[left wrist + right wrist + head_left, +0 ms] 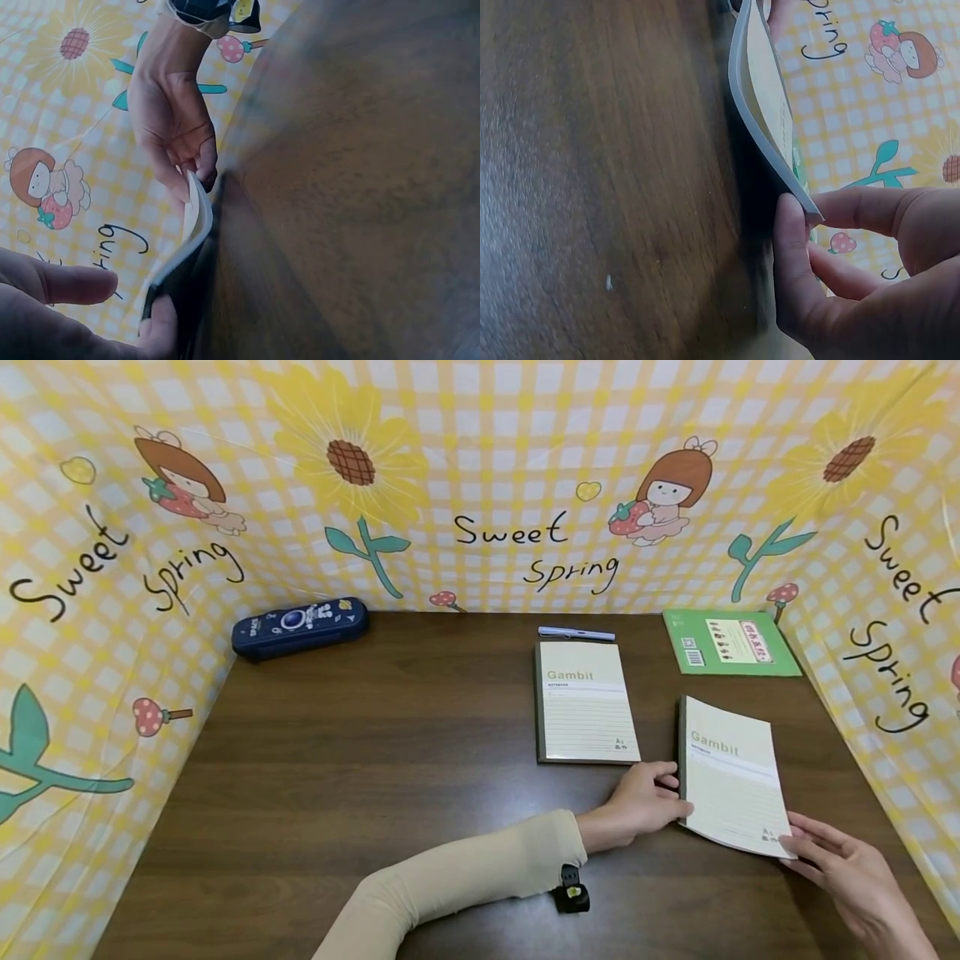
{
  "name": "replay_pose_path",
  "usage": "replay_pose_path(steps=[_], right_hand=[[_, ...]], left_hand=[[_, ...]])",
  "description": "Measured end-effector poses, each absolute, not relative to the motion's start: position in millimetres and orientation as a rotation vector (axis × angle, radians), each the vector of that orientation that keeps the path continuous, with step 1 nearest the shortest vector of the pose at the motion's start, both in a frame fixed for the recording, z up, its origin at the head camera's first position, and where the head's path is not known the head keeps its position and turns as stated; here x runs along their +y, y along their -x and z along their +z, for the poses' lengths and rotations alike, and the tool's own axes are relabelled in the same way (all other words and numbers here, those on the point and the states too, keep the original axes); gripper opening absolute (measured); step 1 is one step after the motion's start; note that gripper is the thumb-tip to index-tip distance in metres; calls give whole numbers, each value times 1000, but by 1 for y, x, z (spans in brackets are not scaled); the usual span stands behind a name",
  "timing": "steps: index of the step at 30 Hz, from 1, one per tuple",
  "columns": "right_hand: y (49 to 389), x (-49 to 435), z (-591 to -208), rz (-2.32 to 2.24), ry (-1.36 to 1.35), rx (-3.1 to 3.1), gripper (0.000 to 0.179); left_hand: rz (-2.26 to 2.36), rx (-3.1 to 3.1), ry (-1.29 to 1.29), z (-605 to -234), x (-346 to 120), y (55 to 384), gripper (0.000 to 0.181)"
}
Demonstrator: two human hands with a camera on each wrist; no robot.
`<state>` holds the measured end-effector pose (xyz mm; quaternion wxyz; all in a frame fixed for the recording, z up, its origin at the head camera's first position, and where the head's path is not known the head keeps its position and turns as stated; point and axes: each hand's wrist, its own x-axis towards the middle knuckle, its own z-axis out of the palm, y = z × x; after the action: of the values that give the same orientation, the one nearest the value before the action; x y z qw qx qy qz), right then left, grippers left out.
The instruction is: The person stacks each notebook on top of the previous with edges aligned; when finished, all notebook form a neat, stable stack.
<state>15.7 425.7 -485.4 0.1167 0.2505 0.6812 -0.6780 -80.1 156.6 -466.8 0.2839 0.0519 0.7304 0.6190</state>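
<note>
A cream notebook (731,777) marked "Gambit", with a dark spine, lies tilted and bowed at the right front. My left hand (637,802) grips its spine side, thumb over the cover's edge and the other fingers along the spine. At the lower right corner, my right hand (847,868) pinches the notebook between thumb and fingers. The right wrist view shows that pinched corner held above the dark table, the pages (761,127) curving away from it. Left of it, a matching notebook (588,706) lies flat, close beyond my left fingers.
A light blue pen (576,633) lies along the flat notebook's far edge. The green booklet (731,643) sits at the back right, and a navy pencil case (300,627) at the back left. Yellow checked cloth (495,460) walls the brown table (390,718) on three sides.
</note>
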Motion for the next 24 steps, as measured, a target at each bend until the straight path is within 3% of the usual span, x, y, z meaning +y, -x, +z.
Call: replay_pose_path(steps=[8, 17, 24], right_hand=[[-14, 432, -486, -1800, -735, 2009, 25], [-14, 425, -480, -1838, -706, 2001, 34], [-14, 415, -475, -1804, -656, 2052, 31]], left_hand=[[1695, 1977, -219, -470, 154, 77, 61], [1653, 2050, -275, -468, 144, 76, 62], [1599, 2146, -391, -464, 128, 75, 62]])
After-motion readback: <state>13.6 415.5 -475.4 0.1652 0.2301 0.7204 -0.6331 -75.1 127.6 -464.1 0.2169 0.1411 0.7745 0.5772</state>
